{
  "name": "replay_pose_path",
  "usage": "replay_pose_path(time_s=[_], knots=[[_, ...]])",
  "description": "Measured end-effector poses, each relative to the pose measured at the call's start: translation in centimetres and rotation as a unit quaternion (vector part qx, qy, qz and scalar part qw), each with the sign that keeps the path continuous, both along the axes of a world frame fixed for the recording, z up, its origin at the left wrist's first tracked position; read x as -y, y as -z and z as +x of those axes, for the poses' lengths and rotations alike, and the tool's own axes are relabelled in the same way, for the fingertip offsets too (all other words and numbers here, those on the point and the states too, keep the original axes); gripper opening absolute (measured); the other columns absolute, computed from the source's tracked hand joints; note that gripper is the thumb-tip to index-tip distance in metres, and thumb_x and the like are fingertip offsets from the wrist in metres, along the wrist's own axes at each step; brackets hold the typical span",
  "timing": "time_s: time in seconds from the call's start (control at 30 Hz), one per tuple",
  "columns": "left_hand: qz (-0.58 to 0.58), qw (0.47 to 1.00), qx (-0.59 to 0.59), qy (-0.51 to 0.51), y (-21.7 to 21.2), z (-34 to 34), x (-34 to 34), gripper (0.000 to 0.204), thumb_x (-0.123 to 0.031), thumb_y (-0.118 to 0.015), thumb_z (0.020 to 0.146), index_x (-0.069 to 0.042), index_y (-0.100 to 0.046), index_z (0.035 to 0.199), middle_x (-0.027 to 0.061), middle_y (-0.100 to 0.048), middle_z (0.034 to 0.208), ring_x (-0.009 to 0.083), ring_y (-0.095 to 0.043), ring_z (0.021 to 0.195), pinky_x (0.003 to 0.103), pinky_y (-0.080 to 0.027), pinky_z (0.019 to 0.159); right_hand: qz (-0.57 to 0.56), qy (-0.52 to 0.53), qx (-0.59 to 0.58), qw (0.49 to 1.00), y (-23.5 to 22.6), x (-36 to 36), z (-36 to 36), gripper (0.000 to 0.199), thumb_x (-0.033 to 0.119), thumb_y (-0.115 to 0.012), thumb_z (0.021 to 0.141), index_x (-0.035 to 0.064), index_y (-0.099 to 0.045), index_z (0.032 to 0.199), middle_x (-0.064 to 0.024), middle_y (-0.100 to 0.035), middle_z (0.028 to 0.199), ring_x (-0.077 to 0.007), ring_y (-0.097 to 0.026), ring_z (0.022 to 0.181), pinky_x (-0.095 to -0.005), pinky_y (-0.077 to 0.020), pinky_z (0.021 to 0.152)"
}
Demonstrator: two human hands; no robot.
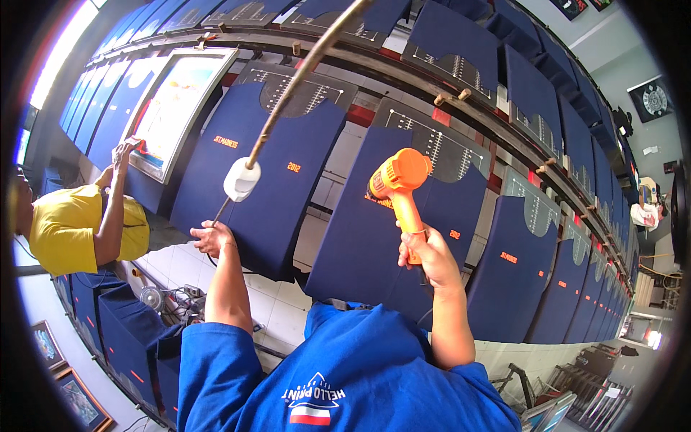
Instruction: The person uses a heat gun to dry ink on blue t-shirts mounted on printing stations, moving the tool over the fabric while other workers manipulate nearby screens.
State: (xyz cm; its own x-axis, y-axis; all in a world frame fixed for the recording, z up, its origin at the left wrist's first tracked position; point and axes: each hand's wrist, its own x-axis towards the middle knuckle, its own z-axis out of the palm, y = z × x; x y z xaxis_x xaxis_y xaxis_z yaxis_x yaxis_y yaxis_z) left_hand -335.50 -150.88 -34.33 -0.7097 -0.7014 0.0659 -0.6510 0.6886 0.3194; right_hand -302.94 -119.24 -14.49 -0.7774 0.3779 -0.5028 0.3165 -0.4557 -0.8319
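Observation:
My right hand is closed around the handle of an orange hair dryer. The dryer is raised over a navy fabric piece with small orange prints, laid on a dark board. At left, my left hand has its fingers closed on a thin black cable. That cable runs up to a white socket connector, which hangs at the lower end of a long brownish cord or rod. Another navy fabric piece lies on a board behind the connector.
A person in yellow at far left works over a framed printing screen. Rows of boards with navy fabric extend right along a dark rail. A fan and tangled cables sit on the floor, lower left. Racked frames stand lower right.

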Motion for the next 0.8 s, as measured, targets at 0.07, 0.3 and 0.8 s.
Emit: replay_pose_path(time_s=[0.07,0.3,0.8], knots=[[0.007,1.000,0.003,0.001,0.0,0.0,0.0,0.051,-0.040,-0.041,0.096,-0.011,-0.038,0.138,0.0289,-0.048,0.122,0.0425,-0.056,0.110,0.052,-0.052,0.085,0.013,0.006,-0.014,1.000,0.1,0.4,-0.2,0.043,0.033,-0.068,0.090,0.0012,-0.055,0.115,-0.0016,-0.059,0.072,-0.0112,-0.061,0.061,-0.0234,-0.0443,0.053],[0.004,1.000,0.009,0.004,-0.6,0.2,-0.2,0.051,-0.039,-0.041,0.095,-0.011,-0.038,0.137,0.0292,-0.048,0.122,0.0431,-0.057,0.109,0.052,-0.052,0.085,0.007,0.003,-0.012,1.000,0.7,0.7,0.0,0.042,0.033,-0.068,0.090,0.0014,-0.055,0.114,-0.0012,-0.059,0.073,-0.0105,-0.060,0.060,-0.0233,-0.0441,0.053],[0.056,0.998,-0.008,-0.036,-1.9,0.2,-0.9,0.047,-0.036,-0.043,0.094,-0.014,-0.047,0.135,0.0266,-0.050,0.126,0.0416,-0.057,0.112,0.053,-0.049,0.089,0.004,0.005,0.006,1.000,-0.2,0.6,0.0,0.042,0.032,-0.068,0.090,0.0009,-0.055,0.114,-0.0017,-0.059,0.072,-0.0111,-0.061,0.061,-0.0233,-0.0445,0.054]])
